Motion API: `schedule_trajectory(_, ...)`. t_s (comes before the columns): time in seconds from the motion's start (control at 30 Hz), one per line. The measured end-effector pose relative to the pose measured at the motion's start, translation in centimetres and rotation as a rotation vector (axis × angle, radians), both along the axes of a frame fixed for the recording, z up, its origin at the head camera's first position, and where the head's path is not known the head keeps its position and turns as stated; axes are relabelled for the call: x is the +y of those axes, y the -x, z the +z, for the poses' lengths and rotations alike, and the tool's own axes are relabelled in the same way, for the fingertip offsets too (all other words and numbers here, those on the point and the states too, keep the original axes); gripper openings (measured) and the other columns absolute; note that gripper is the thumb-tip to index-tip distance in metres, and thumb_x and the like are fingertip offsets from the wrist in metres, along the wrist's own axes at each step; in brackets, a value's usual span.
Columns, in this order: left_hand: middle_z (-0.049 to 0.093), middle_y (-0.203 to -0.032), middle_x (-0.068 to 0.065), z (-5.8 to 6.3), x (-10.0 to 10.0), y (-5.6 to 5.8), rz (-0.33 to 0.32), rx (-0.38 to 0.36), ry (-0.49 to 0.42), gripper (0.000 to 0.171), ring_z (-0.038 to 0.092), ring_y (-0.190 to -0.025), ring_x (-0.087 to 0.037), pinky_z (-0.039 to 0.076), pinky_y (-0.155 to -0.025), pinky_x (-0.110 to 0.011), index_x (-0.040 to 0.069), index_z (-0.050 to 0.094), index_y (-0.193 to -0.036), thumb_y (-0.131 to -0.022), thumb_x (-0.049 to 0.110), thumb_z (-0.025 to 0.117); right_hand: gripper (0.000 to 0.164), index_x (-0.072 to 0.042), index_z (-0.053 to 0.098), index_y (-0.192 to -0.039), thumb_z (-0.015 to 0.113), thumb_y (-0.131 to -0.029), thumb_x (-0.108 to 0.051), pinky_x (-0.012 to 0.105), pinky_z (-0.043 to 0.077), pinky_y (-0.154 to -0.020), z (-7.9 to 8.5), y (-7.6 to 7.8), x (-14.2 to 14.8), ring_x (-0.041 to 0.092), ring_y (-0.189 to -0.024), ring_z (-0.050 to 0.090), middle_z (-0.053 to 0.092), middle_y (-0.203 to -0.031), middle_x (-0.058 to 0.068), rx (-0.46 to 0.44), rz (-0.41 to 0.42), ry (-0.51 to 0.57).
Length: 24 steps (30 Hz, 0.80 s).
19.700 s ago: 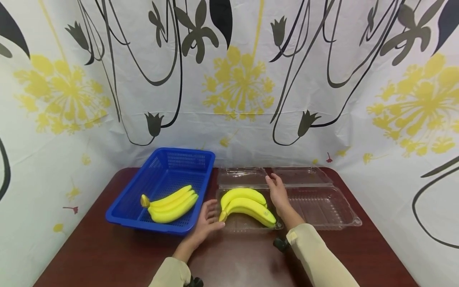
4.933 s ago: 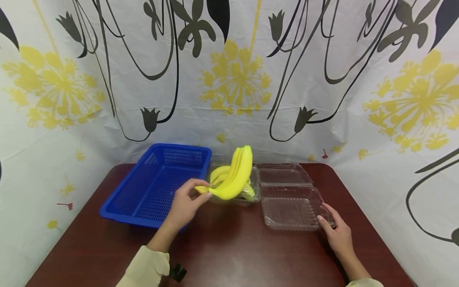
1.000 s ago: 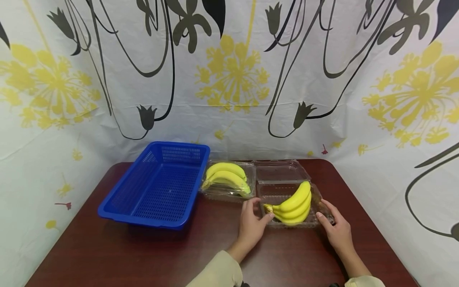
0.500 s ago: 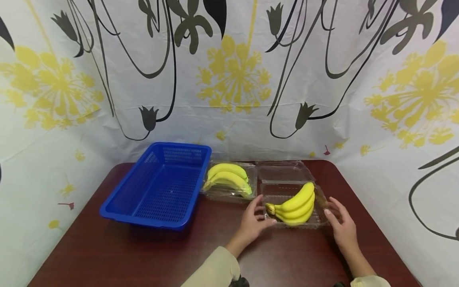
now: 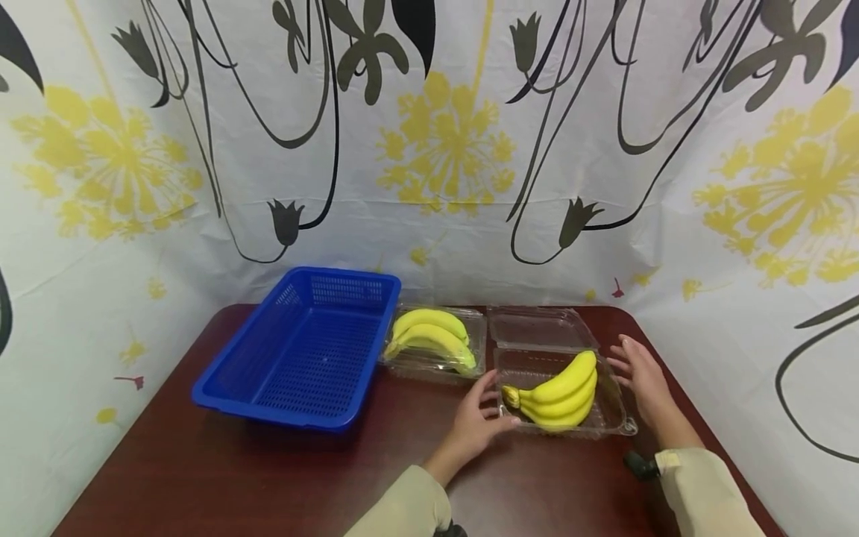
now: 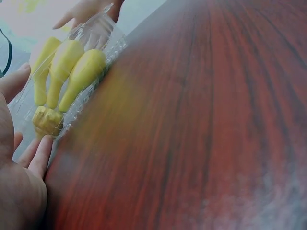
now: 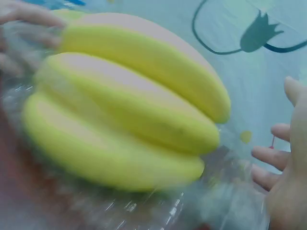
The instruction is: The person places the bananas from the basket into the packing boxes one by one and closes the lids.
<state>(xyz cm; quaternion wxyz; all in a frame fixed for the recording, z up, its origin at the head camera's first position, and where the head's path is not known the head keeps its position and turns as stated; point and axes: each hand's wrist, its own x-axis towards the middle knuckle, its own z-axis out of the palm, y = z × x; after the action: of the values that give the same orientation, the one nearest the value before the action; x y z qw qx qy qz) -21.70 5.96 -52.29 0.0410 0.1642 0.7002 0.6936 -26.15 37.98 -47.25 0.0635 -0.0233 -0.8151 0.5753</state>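
Note:
A bunch of yellow bananas [image 5: 558, 395] lies in a clear plastic clamshell container [image 5: 611, 421], stem end toward the left. The container's lid [image 5: 537, 328] is folded back behind it. At the container's left side is my left hand [image 5: 473, 424], its fingers extended along the wall and thumb near the front edge; in the left wrist view the fingertips [image 6: 44, 143] are close to the stem end. My right hand [image 5: 646, 382] is held off the container's right side, fingers loosely spread and holding nothing. The right wrist view shows the bananas [image 7: 129, 96] large and slightly blurred.
A second clear container [image 5: 429, 371], lid down over bananas [image 5: 432, 335], sits at the back middle. To its left stands a blue plastic basket [image 5: 295, 350] with nothing in it. All are on a dark red wooden table [image 5: 268, 477] before a patterned cloth [image 5: 456, 246].
Over the earlier frames, the left hand brought the bananas into the right container, and the other container's lid came down. In the last half second, the right hand left the container's right edge, moving up and back.

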Motion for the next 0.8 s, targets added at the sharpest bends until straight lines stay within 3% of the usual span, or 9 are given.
schedule_trajectory(0.03,0.042,-0.148,-0.009,0.0,0.0,0.0,-0.004,0.005,-0.004,0.085,0.051,-0.121,-0.027,0.048,-0.092,-0.032,0.013,0.034,-0.151,-0.080,0.013,0.081,0.075,-0.001,0.011,-0.154,0.027,-0.103,-0.053,0.016,0.049,-0.076,0.1,0.4,0.1,0.003,-0.105,0.051,0.028,-0.148,0.034,-0.030,0.013,0.035)
schedule_trajectory(0.13,0.043,-0.147,-0.014,-0.2,-0.2,-0.1,-0.018,0.022,-0.019,0.084,0.049,-0.124,-0.030,0.047,-0.095,-0.034,0.009,0.033,-0.151,-0.081,0.010,0.080,0.084,-0.002,0.003,-0.155,0.026,-0.099,-0.061,0.022,0.049,-0.083,0.1,1.5,0.2,0.024,-0.122,0.048,0.018,-0.153,0.033,-0.119,0.042,0.107)
schedule_trajectory(0.27,0.043,-0.146,-0.017,-0.5,-0.3,-0.2,-0.024,0.025,-0.025,0.084,0.050,-0.125,-0.031,0.048,-0.094,-0.034,0.007,0.033,-0.151,-0.081,0.009,0.080,0.091,-0.005,-0.004,-0.155,0.025,-0.095,-0.067,0.038,0.045,-0.096,-0.2,2.5,0.1,0.045,-0.139,0.021,0.011,-0.156,0.029,-0.208,0.073,0.160)
schedule_trajectory(0.47,0.044,-0.146,-0.017,-0.3,-0.3,-0.2,-0.034,0.038,-0.015,0.083,0.050,-0.124,-0.031,0.048,-0.094,-0.034,0.007,0.034,-0.151,-0.081,0.008,0.080,0.088,-0.008,-0.002,-0.156,0.023,-0.096,-0.066,0.056,0.018,-0.112,-0.2,3.1,-0.4,0.042,-0.142,0.016,0.011,-0.157,0.027,-0.199,0.079,0.245)
schedule_trajectory(0.53,0.044,-0.146,-0.017,-0.2,-0.3,-0.1,-0.038,0.042,-0.017,0.083,0.050,-0.124,-0.032,0.048,-0.095,-0.035,0.007,0.034,-0.150,-0.081,0.008,0.079,0.085,-0.009,0.000,-0.157,0.023,-0.096,-0.065,0.054,0.016,-0.113,-0.1,3.2,-0.5,0.040,-0.142,0.018,0.012,-0.157,0.026,-0.180,0.075,0.273)
schedule_trajectory(0.63,0.044,-0.146,-0.018,-0.1,-0.2,0.0,-0.044,0.044,-0.027,0.083,0.050,-0.125,-0.032,0.047,-0.095,-0.036,0.006,0.034,-0.150,-0.081,0.006,0.079,0.082,-0.011,0.006,-0.157,0.026,-0.097,-0.063,0.042,0.029,-0.111,0.1,3.1,-0.6,0.030,-0.137,0.033,0.020,-0.157,0.021,-0.146,0.053,0.318)
schedule_trajectory(0.8,0.044,-0.146,-0.017,-0.1,-0.3,0.3,-0.047,0.045,-0.032,0.084,0.050,-0.124,-0.033,0.047,-0.096,-0.038,0.005,0.034,-0.150,-0.080,0.007,0.080,0.066,-0.014,0.027,-0.152,0.036,-0.100,-0.054,0.019,0.046,-0.086,0.3,2.8,-0.9,0.009,-0.113,0.054,0.048,-0.139,0.004,-0.025,-0.002,0.453)
